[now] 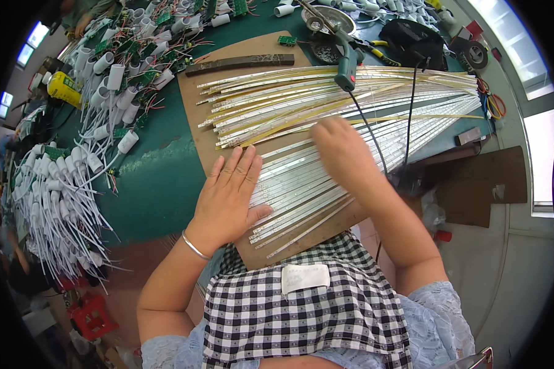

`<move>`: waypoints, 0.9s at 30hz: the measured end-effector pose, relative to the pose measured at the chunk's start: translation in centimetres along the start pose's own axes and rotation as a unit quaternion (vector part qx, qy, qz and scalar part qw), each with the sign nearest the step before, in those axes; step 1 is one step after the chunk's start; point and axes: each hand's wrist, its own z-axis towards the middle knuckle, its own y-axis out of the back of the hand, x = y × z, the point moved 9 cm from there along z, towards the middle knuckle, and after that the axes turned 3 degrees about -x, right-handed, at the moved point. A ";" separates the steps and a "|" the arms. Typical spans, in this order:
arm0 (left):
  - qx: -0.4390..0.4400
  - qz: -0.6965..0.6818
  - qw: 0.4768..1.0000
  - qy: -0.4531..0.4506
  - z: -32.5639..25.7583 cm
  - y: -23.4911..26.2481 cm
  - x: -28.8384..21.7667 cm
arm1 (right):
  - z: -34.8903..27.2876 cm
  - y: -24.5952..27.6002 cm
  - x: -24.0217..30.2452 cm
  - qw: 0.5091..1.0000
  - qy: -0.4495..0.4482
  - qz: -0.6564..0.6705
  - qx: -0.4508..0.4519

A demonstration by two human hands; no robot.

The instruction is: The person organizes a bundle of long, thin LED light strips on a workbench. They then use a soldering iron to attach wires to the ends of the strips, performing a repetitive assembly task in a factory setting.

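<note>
My left hand point(224, 200) lies flat with fingers stretched out, over the left ends of a fan of thin white LED strips point(295, 178). My right hand point(345, 154) is curled closed above the upper part of that fan. Its fingertips are slightly blurred, and what they pinch, if anything, is hidden. Farther off lies a second group of strips point(258, 104), mixed with yellowish ones. Both groups narrow toward the right and rest on a brown board point(197, 117). A green-handled soldering gun point(346, 71) sits beyond them, its black cord running down past my right forearm.
A dark bar point(240, 64) lies across the board's far part. White cylindrical housings with wires point(61, 178) and green circuit boards point(287, 40) crowd the left and back. A metal bowl point(335, 19), yellow-handled pliers point(385, 55) and a tape roll point(474, 55) stand at the back right.
</note>
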 end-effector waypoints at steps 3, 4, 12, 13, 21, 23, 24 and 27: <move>-0.008 -0.002 1.000 -0.001 0.0 -0.1 0.1 | 1.0 -0.2 -1.6 0.997 -0.005 -0.067 0.042; -0.008 -0.004 1.000 0.000 0.1 -0.1 0.0 | 1.1 -0.4 -1.9 0.996 -0.007 -0.076 0.053; -0.034 -0.021 0.999 0.013 0.0 0.1 0.1 | 1.9 -0.6 -2.1 0.991 0.056 -0.111 0.057; -0.029 -0.015 0.999 0.014 -0.1 -0.1 0.1 | 1.9 -0.6 -2.5 0.993 0.054 -0.089 0.050; -0.046 0.008 0.999 0.008 -0.3 -0.1 0.0 | 2.1 -0.3 -3.2 0.997 -0.027 -0.030 0.066; -0.050 0.002 0.999 0.009 -0.3 -0.1 0.0 | 2.0 0.0 -2.0 0.999 0.012 -0.037 0.018; -0.053 0.003 0.999 0.007 -0.2 -0.1 0.0 | 2.0 -0.2 -1.4 0.999 0.026 -0.032 0.021; -0.052 0.006 0.999 0.008 -0.3 0.0 0.0 | 1.7 -0.8 0.1 0.997 0.073 -0.023 0.017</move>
